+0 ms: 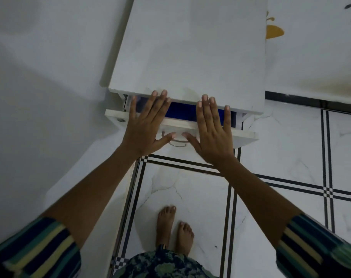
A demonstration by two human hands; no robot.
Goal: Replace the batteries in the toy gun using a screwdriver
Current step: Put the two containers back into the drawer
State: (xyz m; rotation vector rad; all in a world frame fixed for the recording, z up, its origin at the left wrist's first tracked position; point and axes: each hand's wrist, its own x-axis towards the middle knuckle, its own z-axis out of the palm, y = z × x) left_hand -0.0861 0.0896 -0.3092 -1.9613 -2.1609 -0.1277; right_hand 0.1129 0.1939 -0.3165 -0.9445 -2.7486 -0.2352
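A white cabinet top [190, 53] fills the upper middle of the head view. Under its front edge a white drawer [244, 135] stands a little way out, and a blue lining [182, 112] shows in the gap. My left hand [145, 125] and my right hand [212, 133] lie flat over the drawer's front edge, fingers straight and spread, fingertips reaching the cabinet top's edge. A metal handle [178, 142] on the drawer front shows between my thumbs. No toy gun, battery or screwdriver is in view.
A white wall [40, 87] runs along the left of the cabinet. The white marble floor [290, 157] with black stripe lines lies to the right and below. My bare feet [174, 227] stand in front of the cabinet.
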